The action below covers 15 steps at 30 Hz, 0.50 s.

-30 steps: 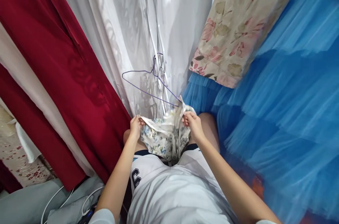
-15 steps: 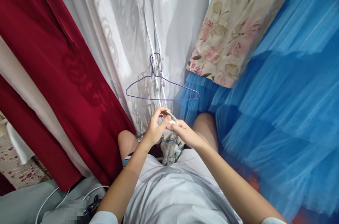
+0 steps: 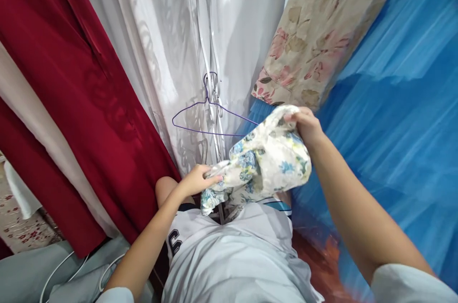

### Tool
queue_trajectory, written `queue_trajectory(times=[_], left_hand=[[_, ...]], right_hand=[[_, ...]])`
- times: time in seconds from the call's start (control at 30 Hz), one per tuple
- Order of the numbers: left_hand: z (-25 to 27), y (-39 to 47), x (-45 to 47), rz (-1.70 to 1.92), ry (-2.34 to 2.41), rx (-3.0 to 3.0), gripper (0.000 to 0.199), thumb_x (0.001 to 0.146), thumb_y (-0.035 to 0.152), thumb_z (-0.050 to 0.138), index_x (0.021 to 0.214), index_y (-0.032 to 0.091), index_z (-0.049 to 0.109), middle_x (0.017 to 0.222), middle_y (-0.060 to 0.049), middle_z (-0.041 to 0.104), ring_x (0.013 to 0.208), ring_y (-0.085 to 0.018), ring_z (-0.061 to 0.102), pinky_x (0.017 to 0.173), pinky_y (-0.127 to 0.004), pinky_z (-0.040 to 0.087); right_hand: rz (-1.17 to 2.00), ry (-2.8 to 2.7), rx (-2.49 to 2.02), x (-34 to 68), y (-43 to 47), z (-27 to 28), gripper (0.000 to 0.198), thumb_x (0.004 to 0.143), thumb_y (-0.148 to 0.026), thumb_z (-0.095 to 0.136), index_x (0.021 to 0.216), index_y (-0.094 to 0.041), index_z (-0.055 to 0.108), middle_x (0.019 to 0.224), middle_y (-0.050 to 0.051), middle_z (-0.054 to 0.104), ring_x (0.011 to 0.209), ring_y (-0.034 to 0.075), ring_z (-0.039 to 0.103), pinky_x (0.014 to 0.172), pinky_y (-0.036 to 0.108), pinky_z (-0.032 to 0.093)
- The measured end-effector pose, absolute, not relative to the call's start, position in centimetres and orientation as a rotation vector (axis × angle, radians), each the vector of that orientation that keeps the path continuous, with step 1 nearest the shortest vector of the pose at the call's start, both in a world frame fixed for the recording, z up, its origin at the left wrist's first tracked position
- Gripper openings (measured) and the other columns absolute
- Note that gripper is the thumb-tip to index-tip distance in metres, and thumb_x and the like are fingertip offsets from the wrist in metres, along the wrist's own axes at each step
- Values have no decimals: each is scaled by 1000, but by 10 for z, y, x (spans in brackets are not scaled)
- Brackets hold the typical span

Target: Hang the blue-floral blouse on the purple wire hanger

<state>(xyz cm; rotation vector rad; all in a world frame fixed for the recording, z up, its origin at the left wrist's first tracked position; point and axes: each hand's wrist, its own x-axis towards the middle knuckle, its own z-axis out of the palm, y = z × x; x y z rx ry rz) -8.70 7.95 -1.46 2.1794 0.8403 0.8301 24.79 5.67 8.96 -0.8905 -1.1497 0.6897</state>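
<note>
A small cream garment with blue flowers [image 3: 263,162] is stretched between both hands above my lap. My right hand [image 3: 306,124] grips its upper right edge and is raised toward the blue tulle. My left hand [image 3: 196,180] pinches its lower left edge near my knee. A thin purple wire hanger [image 3: 211,117] hangs empty just behind the garment, against a white sheer dress [image 3: 179,45]. I wear white shorts [image 3: 229,255].
A dark red dress [image 3: 82,93] hangs at the left. A beige floral fabric [image 3: 322,31] hangs at the upper right, with a blue tulle skirt [image 3: 393,126] filling the right side. White cables [image 3: 67,265] lie on grey cloth at the lower left.
Both hands were close together on the bunched garment below the hanger. Now the right hand has lifted up and right, spreading the garment out; the left hand dropped slightly.
</note>
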Motion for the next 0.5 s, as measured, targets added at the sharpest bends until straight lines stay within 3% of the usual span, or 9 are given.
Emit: queue_trajectory(times=[0.07,0.13,0.27,0.4,0.5], left_hand=[[0,89,-104,993,885,2137,41,80,49,68,61,14,55,59,2,42,57,-10,37,51,-21,29],[16,95,-120,1142,904,2098,40,83,47,66,63,14,55,61,3,39,57,-9,35,50,-21,26],[33,105,-151,1345,951,2108,39,84,46,66,64,15,51,61,3,37,57,-9,34,52,-21,26],[24,130,-183,1093,1073,2350,41,85,51,62,64,16,53,60,3,41,57,-11,39,54,-22,29],[11,162,-200,758,1162,2609,39,85,51,61,65,17,63,65,-1,56,70,-16,53,71,-26,40]], right_hand=[[738,-1170,-909,246,90,102,34,87,-24,50,64,-5,67,66,3,70,55,6,58,59,25,41],[816,-1240,-905,233,120,109,17,73,-28,72,71,-11,71,68,3,72,60,12,62,60,23,47],[966,-1530,-911,204,149,111,31,63,-38,85,78,-15,70,67,0,67,57,12,57,51,21,44],[977,-1613,-889,195,143,107,37,62,-40,87,74,-17,62,58,-4,57,50,9,49,47,21,39],[1026,-1568,-884,197,136,106,38,65,-43,86,67,-17,57,50,-6,50,44,7,41,42,21,33]])
